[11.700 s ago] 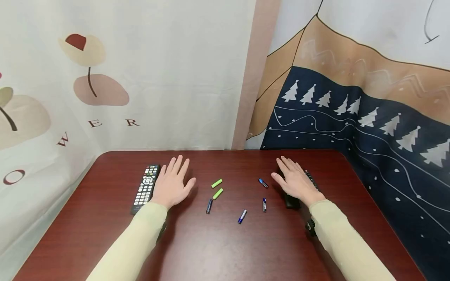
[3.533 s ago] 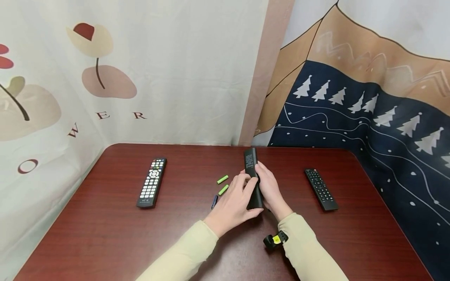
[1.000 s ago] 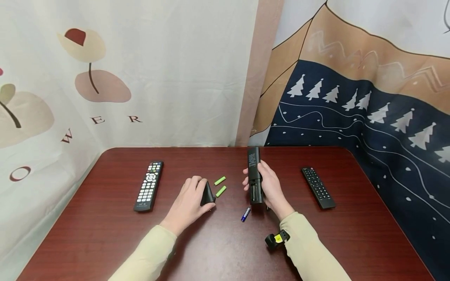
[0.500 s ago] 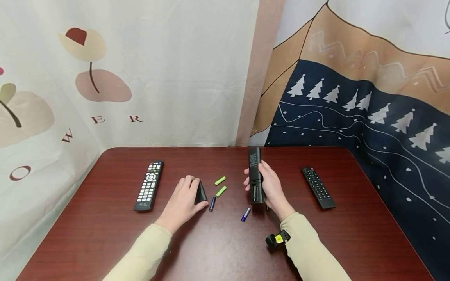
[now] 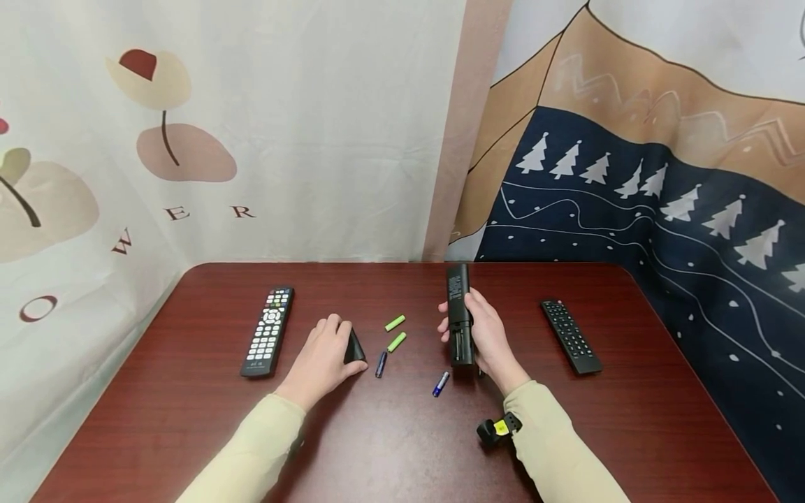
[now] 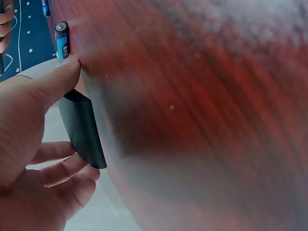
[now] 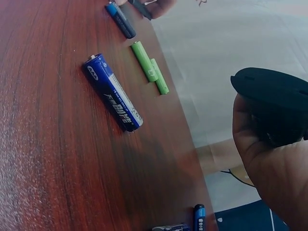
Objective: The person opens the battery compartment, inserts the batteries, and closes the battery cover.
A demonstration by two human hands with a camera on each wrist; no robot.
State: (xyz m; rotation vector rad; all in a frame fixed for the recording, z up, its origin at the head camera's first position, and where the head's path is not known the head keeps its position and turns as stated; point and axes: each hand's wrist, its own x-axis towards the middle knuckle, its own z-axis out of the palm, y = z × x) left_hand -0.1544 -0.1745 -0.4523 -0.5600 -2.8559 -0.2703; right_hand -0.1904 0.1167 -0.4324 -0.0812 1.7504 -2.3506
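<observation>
My left hand holds a small black battery cover low over the table, left of the batteries. In the left wrist view the thumb is at one end of the cover and the fingertips at the other. My right hand grips a black remote control, back side up, its battery compartment uncovered toward me. Between the hands lie two green batteries, one behind the other, a dark blue battery and a blue-and-white AAA battery.
A remote with white buttons lies on the left of the brown table, another black remote on the right. More batteries, one blue-ended, show low in the right wrist view. Curtains hang behind the table.
Both hands first lay flat; later they were together on the remote lifted from the right side. The cover has come off, and my left hand has carried it left, uncovering the dark blue battery.
</observation>
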